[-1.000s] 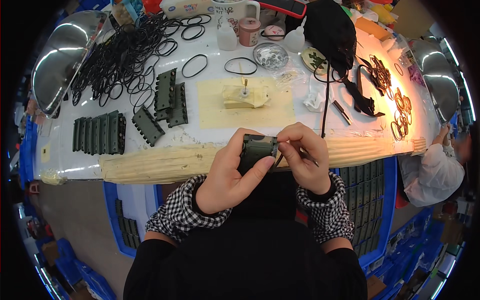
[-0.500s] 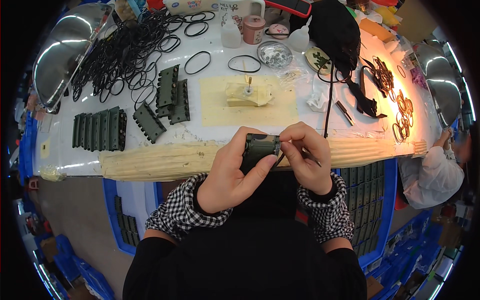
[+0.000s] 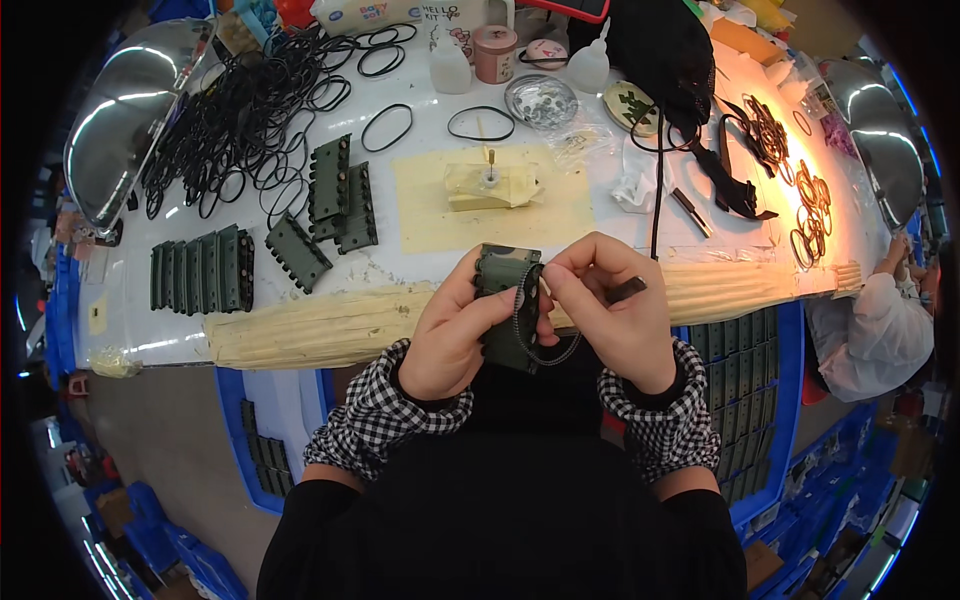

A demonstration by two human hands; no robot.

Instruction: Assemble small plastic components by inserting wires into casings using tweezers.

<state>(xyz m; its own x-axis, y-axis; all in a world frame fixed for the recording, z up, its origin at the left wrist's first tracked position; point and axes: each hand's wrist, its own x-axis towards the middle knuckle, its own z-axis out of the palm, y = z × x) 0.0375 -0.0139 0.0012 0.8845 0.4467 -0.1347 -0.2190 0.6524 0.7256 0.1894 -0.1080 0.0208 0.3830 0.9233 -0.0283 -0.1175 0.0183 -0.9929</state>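
Note:
My left hand (image 3: 445, 340) is closed round a dark green moulded part (image 3: 508, 268) with small wheels along its edges, like a toy tank hull. It is held upright just past the table's near edge. A black toothed rubber loop (image 3: 517, 318) hangs slack along the part's right side, curving down and out. My right hand (image 3: 632, 325) pinches the loop at the part's upper right corner. A short dark rod (image 3: 627, 290) is also tucked in the right hand's fingers. The part's underside is hidden.
A row of similar green parts (image 3: 202, 272) and a loose stack (image 3: 340, 195) lie left. Behind them is a heap of black rubber loops (image 3: 230, 110). A taped block (image 3: 490, 188) with an upright pin stands centrally. Blue trays (image 3: 785, 430) flank me; another person's sleeve (image 3: 870, 335) shows right.
The toothed loop now hangs open beside the green part, where before little of it showed. My hands have tilted the part more upright, and the view has shifted slightly.

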